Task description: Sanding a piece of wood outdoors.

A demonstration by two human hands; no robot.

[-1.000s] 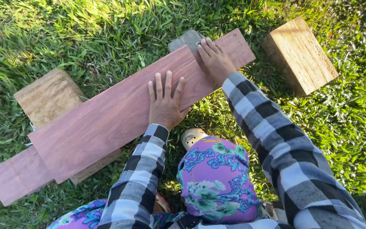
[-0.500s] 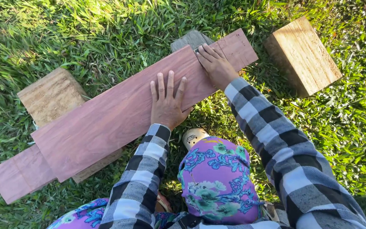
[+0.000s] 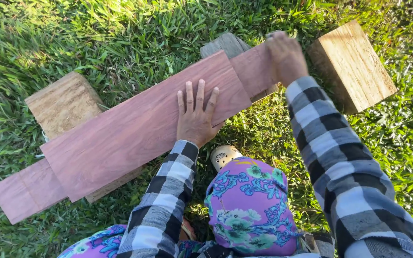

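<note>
Two reddish-brown planks lie stacked across wooden blocks on grass. The upper plank [image 3: 139,126] is shorter and wider; the lower plank [image 3: 20,193] sticks out at both ends. My left hand [image 3: 196,117] presses flat on the upper plank near its right end, fingers spread. My right hand [image 3: 287,57] rests over the far right end of the lower plank [image 3: 252,71], fingers curled at its edge. Both sleeves are black-and-white plaid.
A pale wooden block [image 3: 63,102] supports the planks at left, a grey block [image 3: 223,45] at right. A third, loose block [image 3: 352,67] lies on the grass at far right. My knee in purple floral cloth [image 3: 249,205] is below.
My right hand slid farther right, from the upper plank's end to the end of the lower plank. The left hand stayed pressed on the upper plank.
</note>
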